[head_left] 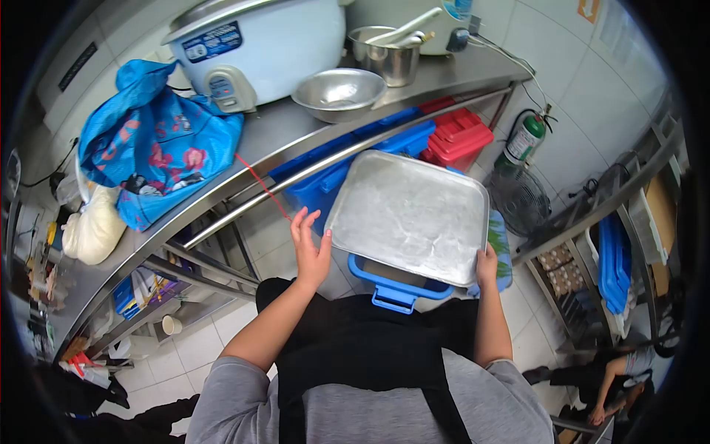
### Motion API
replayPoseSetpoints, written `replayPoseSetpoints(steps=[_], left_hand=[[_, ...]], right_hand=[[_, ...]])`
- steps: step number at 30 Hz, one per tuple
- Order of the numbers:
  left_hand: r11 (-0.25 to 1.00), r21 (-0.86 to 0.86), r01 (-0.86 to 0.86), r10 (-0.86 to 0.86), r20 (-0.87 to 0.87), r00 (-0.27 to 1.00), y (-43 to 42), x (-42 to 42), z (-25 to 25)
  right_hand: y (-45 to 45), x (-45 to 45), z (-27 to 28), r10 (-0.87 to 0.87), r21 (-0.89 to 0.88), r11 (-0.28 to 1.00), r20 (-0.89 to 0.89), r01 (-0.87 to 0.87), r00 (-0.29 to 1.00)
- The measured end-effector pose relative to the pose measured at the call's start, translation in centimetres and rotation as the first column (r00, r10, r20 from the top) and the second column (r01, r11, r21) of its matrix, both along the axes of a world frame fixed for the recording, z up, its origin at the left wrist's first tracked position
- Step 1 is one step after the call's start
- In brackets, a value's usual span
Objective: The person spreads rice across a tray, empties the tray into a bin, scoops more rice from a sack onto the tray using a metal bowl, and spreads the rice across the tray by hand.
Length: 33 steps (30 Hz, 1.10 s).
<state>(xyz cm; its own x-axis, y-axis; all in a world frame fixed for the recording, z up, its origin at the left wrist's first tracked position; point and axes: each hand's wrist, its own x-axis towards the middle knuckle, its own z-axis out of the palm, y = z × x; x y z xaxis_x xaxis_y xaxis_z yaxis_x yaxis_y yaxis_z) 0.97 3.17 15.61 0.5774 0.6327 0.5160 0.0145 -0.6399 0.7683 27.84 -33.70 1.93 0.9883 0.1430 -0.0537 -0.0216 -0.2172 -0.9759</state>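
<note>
A flat metal tray (410, 214) with a raised rim is in front of me, over a blue-rimmed container (396, 294). Whether the tray rests on that container I cannot tell. My right hand (486, 265) grips the tray's near right corner, thumb on top and the other fingers mostly hidden. By the tray's left edge, my left hand (310, 248) is raised with its fingers spread, holding nothing. A thin red string (260, 183) hangs from the counter down towards that hand; I cannot make out any contact between them.
The steel counter (285, 140) carries a blue patterned bag (166, 140), a large rice cooker (259, 52), a metal bowl (339, 92) and a pot (384, 59) with utensils. Red tubs (457, 137) sit below. A fire extinguisher (523, 140) and fan (521, 201) stand right. Another person's arm (608, 388) shows lower right.
</note>
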Motion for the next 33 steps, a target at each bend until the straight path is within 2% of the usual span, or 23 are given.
replayPoseSetpoints(steps=[2, 3, 4, 5, 6, 7, 9, 10, 11, 12, 13, 14, 15, 17, 18, 20, 21, 23, 24, 26, 27, 30, 33], left_hand=[[0.985, 0.172, -0.016, -0.008, 0.138, 0.99, 1.6, -1.1, 5.6], [0.875, 0.466, -0.136, 0.07, 0.157, 0.985, 3.3, -2.3, 9.4], [0.78, 0.575, -0.248, 0.146, 0.217, 0.965, 5.4, -3.7, 12.6], [0.603, 0.701, -0.381, 0.209, 0.322, 0.923, 7.3, -4.9, 17.2], [0.493, 0.698, -0.518, 0.256, 0.453, 0.854, 9.6, -6.0, 21.0], [0.331, 0.757, -0.563, 0.399, 0.428, 0.811, 10.9, -7.9, 25.2], [0.167, 0.802, -0.574, 0.509, 0.429, 0.746, 15.2, -10.4, 31.0], [0.157, 0.8, -0.58, 0.515, 0.435, 0.739, 17.4, -11.1, 32.2], [0.131, 0.87, -0.475, 0.698, 0.259, 0.667, 19.4, -11.8, 33.3], [0.137, 0.923, -0.359, 0.842, 0.082, 0.533, 20.4, -12.2, 34.0], [0.526, 0.795, -0.304, 0.802, -0.344, 0.489, 19.6, -11.9, 35.0], [0.819, 0.501, -0.281, 0.574, -0.701, 0.423, 18.6, -11.5, 35.9], [0.735, 0.666, -0.129, 0.67, -0.685, 0.284, 19.4, -11.1, 34.3], [0.668, 0.742, 0.058, 0.655, -0.623, 0.427, 18.2, -10.9, 30.9], [0.69, 0.714, 0.119, 0.632, -0.674, 0.384, 16.5, -10.5, 30.5], [0.634, 0.738, 0.23, 0.599, -0.657, 0.458, 15.3, -11.0, 27.6], [0.618, 0.742, 0.259, 0.606, -0.66, 0.444, 14.3, -11.2, 26.8], [0.6, 0.755, 0.265, 0.614, -0.647, 0.451, 12.9, -12.1, 25.7], [0.603, 0.756, 0.255, 0.62, -0.646, 0.446, 12.4, -12.6, 25.4], [0.572, 0.765, 0.295, 0.608, -0.637, 0.475, 11.4, -13.6, 25.0], [0.575, 0.767, 0.284, 0.613, -0.634, 0.471, 11.3, -13.9, 24.8], [0.537, 0.783, 0.314, 0.582, -0.613, 0.534, 11.3, -14.6, 23.5], [0.538, 0.77, 0.343, 0.538, -0.627, 0.563, 11.0, -14.8, 22.6]], right_hand=[[0.2, 0.7, -1.5, -0.029, -0.297, 0.951, 0.201, 0.089, 0.979], [0.9, -0.2, 0.4, -0.034, -0.399, 0.912, 0.166, 0.098, 0.986], [1.0, 0.1, 0.0, -0.015, -0.418, 0.902, 0.209, 0.103, 0.978], [1.0, 0.3, -0.2, -0.02, -0.509, 0.845, 0.279, 0.165, 0.96], [1.2, 0.4, 0.5, -0.018, -0.587, 0.775, 0.349, 0.234, 0.937], [1.9, 0.7, 1.9, -0.003, -0.579, 0.784, 0.357, 0.223, 0.934], [3.5, 0.5, 5.9, 0.03, -0.565, 0.742, 0.566, 0.361, 0.824], [4.6, 1.1, 7.1, 0.036, -0.56, 0.748, 0.57, 0.356, 0.821], [6.1, 2.0, 8.5, 0.068, -0.448, 0.857, 0.589, 0.256, 0.805], [7.6, 2.9, 10.1, 0.095, -0.328, 0.934, 0.612, 0.142, 0.785], [9.6, 2.6, 12.7, 0.143, -0.278, 0.961, 0.496, 0.001, 0.856], [12.1, 1.3, 15.9, 0.205, -0.208, 0.969, 0.377, -0.133, 0.903], [14.4, 0.1, 18.9, 0.288, -0.133, 0.956, 0.259, -0.262, 0.922], [19.2, -2.1, 24.2, 0.441, 0.052, 0.895, 0.055, -0.444, 0.896], [21.6, -2.8, 26.0, 0.505, 0.151, 0.856, -0.033, -0.495, 0.863], [26.3, -3.1, 28.2, 0.545, 0.189, 0.83, -0.071, -0.525, 0.836], [28.5, -2.6, 28.7, 0.55, 0.187, 0.827, -0.067, -0.531, 0.833], [32.3, -1.8, 28.9, 0.564, -0.089, 0.824, 0.058, -0.559, 0.823], [33.0, -1.7, 29.3, 0.574, -0.092, 0.818, 0.061, -0.568, 0.816], [34.0, -1.5, 30.2, 0.723, 0.28, 0.689, -0.214, -0.668, 0.657], [34.3, -1.9, 30.6, 0.73, 0.277, 0.682, -0.211, -0.677, 0.65], [34.8, -1.3, 30.4, 0.73, 0.592, 0.637, -0.257, -0.494, 0.634], [34.6, -0.9, 31.7, 0.714, 0.654, 0.634, -0.291, -0.413, 0.637]])
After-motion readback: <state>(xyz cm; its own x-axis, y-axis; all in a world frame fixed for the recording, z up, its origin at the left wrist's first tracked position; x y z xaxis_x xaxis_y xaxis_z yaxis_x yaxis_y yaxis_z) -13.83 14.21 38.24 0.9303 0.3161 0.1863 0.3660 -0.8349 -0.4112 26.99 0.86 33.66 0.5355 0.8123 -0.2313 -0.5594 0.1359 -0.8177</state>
